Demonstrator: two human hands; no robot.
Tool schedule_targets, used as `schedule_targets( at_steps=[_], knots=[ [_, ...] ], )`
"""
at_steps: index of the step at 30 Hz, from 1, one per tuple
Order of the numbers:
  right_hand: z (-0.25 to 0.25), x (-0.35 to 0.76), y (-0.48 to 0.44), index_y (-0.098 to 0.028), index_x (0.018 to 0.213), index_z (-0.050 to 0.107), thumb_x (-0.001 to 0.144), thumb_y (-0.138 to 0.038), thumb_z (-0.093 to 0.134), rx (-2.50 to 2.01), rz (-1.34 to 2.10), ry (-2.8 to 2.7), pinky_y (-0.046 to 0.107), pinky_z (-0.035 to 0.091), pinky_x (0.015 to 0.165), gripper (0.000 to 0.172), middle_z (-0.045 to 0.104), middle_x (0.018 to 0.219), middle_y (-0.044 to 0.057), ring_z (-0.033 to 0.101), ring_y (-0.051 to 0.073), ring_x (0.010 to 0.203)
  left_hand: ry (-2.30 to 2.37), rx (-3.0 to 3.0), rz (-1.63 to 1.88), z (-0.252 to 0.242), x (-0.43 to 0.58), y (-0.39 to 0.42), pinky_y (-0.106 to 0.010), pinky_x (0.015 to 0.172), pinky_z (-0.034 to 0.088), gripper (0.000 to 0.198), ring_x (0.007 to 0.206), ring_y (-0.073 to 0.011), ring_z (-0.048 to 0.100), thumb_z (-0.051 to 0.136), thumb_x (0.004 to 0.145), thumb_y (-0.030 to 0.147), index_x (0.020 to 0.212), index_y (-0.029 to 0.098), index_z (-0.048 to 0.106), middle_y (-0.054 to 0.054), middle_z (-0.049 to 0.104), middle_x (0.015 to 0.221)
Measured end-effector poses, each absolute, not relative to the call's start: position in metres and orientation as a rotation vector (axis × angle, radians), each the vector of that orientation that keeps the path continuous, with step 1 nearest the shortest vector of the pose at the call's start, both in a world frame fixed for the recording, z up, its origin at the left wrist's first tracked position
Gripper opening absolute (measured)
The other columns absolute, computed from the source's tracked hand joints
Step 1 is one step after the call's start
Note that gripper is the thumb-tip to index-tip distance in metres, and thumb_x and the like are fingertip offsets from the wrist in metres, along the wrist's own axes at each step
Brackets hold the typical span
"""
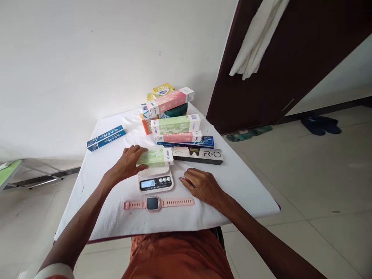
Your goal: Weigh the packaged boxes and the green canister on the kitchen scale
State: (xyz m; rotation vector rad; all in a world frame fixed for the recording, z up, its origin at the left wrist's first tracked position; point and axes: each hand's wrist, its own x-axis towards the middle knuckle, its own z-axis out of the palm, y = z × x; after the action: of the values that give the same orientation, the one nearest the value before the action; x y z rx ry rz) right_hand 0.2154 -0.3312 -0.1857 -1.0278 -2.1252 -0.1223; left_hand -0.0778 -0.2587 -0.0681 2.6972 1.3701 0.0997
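Observation:
My left hand (130,162) grips the left end of a green and white toothpaste box (155,157), its thumb on the near side. That box lies across the platform of a small white kitchen scale (156,183), whose lit display seems to read 219. To the right of the scale, my right hand (202,186) rests on the white cloth with its fingers curled in and nothing visible in them. A pink smartwatch (153,203) lies stretched out in front of the scale. Just behind my right hand is a black and silver R&O box (200,155).
Behind the scale are another green box (176,124), a pink box (178,136), a dark blue box (207,142) and a pink box (171,101) atop a green-lidded tub (176,111). Two blue boxes (106,138) lie left on the cloth-covered table (116,217). A wall stands behind.

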Motion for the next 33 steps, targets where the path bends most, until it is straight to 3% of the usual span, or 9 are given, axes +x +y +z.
schedule_targets(
  at_steps=[3, 9, 18, 26, 33],
  knots=[
    [-0.187, 0.215, -0.330, -0.019, 0.069, 0.055, 0.102, -0.021, 0.055, -1.033, -0.101, -2.133, 0.026, 0.036, 0.059, 0.034, 0.057, 0.067, 0.000, 0.051, 0.012, 0.061, 1.305, 2.696, 0.148, -0.059, -0.070, -0.256, -0.047, 0.093, 0.049, 0.044, 0.112, -0.0306, 0.061, 0.072, 0.088, 0.030, 0.129, 0.023, 0.057, -0.010, 0.065, 0.119],
    [-0.189, 0.214, -0.330, -0.019, 0.072, 0.056, 0.102, -0.020, 0.056, -1.053, -0.123, -2.141, 0.027, 0.037, 0.061, 0.030, 0.061, 0.070, 0.000, 0.057, 0.013, 0.064, 1.067, 2.877, 0.253, -0.036, 0.003, -0.248, -0.048, 0.098, 0.048, 0.051, 0.117, -0.0324, 0.060, 0.074, 0.089, 0.034, 0.134, 0.023, 0.053, -0.012, 0.063, 0.124],
    [-0.192, 0.214, -0.330, -0.019, 0.073, 0.058, 0.102, -0.021, 0.054, -1.082, -0.152, -2.133, 0.028, 0.040, 0.061, 0.030, 0.063, 0.071, 0.001, 0.059, 0.014, 0.064, 1.024, 3.067, 0.157, -0.068, 0.095, -0.229, -0.047, 0.097, 0.046, 0.045, 0.120, -0.0335, 0.055, 0.078, 0.084, 0.026, 0.123, 0.020, 0.058, -0.015, 0.058, 0.131],
    [-0.188, 0.215, -0.332, -0.019, 0.073, 0.059, 0.105, -0.023, 0.051, -1.087, -0.149, -2.114, 0.028, 0.039, 0.060, 0.033, 0.061, 0.069, 0.001, 0.056, 0.013, 0.063, 1.000, 2.982, 0.271, -0.069, 0.071, -0.238, -0.049, 0.099, 0.047, 0.065, 0.123, -0.0342, 0.054, 0.079, 0.084, 0.026, 0.141, 0.020, 0.048, -0.017, 0.056, 0.136],
    [-0.188, 0.216, -0.335, -0.021, 0.071, 0.054, 0.105, -0.023, 0.052, -1.018, -0.145, -2.144, 0.027, 0.039, 0.064, 0.034, 0.059, 0.069, 0.000, 0.056, 0.013, 0.064, 1.347, 2.691, 0.764, -0.083, -0.056, -0.232, -0.045, 0.107, 0.048, 0.045, 0.128, -0.0275, 0.055, 0.056, 0.101, 0.038, 0.142, 0.021, 0.051, -0.015, 0.058, 0.133]
  ],
)
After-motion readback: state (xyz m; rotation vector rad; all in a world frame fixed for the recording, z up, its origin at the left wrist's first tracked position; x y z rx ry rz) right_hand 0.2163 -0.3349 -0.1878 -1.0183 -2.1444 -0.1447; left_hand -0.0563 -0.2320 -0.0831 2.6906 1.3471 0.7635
